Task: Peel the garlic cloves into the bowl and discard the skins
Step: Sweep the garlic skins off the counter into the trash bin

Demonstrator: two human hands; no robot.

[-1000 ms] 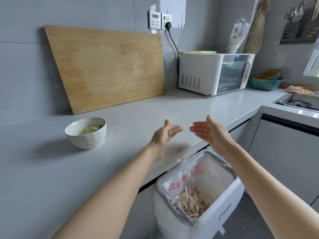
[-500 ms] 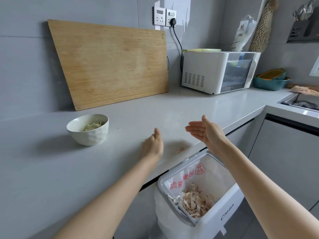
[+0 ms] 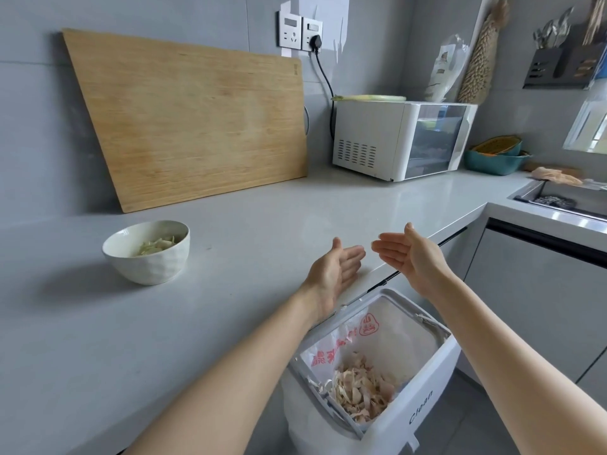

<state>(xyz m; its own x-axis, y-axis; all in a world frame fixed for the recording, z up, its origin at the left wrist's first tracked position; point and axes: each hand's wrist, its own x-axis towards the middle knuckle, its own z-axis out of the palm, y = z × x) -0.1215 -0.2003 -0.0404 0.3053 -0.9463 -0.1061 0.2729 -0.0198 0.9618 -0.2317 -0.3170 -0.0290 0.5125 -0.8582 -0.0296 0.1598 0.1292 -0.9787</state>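
Nothing is held in either hand. The left hand (image 3: 331, 270) and the right hand (image 3: 410, 257) are kept open in the lower middle of the frame. The fingers are straight, the palms are turned toward each other, and the fingertips are near but apart. Both hands are placed over the front edge of the grey countertop (image 3: 230, 221), just above the white waste bin (image 3: 422, 418) at the lower right. The bin is lined with a printed plastic bag (image 3: 397, 333), and a heap of garlic skins (image 3: 359, 390) is seen inside it. The peeled garlic cloves (image 3: 157, 245) are lying in the white bowl (image 3: 151, 269) at the middle left, well apart from both hands. Behind it, at the upper left, a wooden cutting board (image 3: 197, 119) is leaned on the wall.

The discarding step is judged to be almost finished, since no unpeeled garlic is visible. For the next move, the palms should probably be brushed together directly above the bin opening, so that any clinging skin falls inside the rim. Whether a scrap lies under the left hand cannot be told.
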